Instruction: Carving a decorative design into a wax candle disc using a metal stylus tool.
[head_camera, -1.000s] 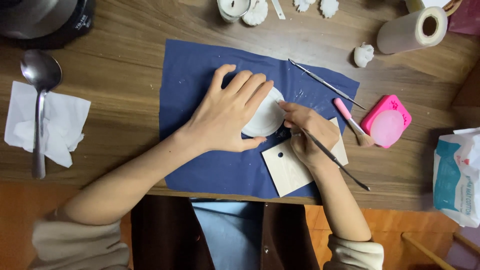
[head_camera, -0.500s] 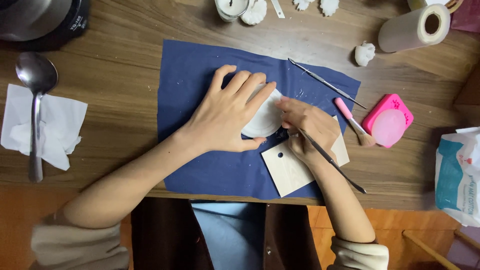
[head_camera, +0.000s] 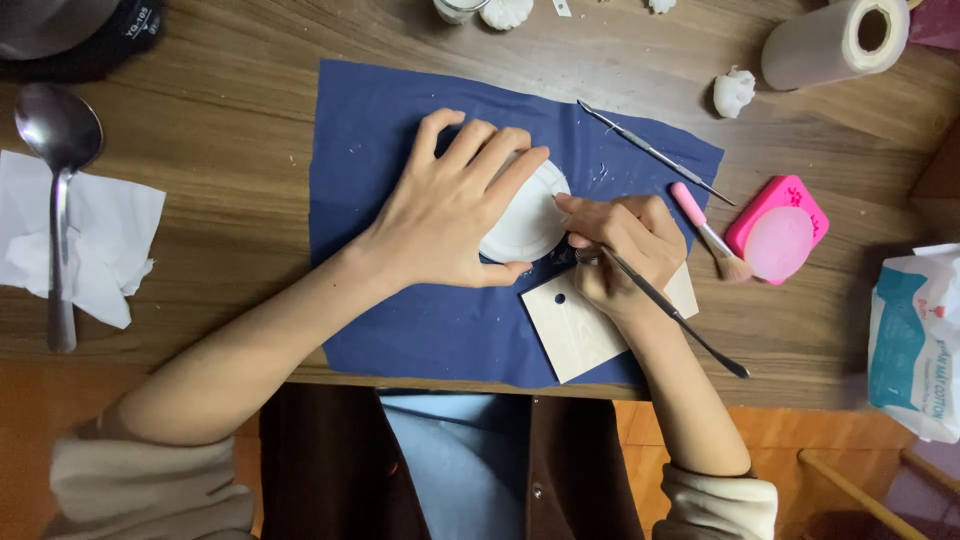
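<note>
**Trimming the edge of a white disc on the blue cloth**

The left hand lies flat, fingers spread, pressing down on a white disc that sits in the middle of a blue cloth on the wooden table. The right hand is just right of the disc, fingers pinched around a thin metal tool, with the tip at the disc's right edge and the handle sticking out toward the near right. Under that hand is a pale wood tile.

Looks like the edge-cleaning step, with the disc pinned and the tool working the rim. The next move probably calls for a light, steady stroke while the left hand keeps the disc from sliding.

A second tool, a pink brush and a pink mould sit to the right.
</note>
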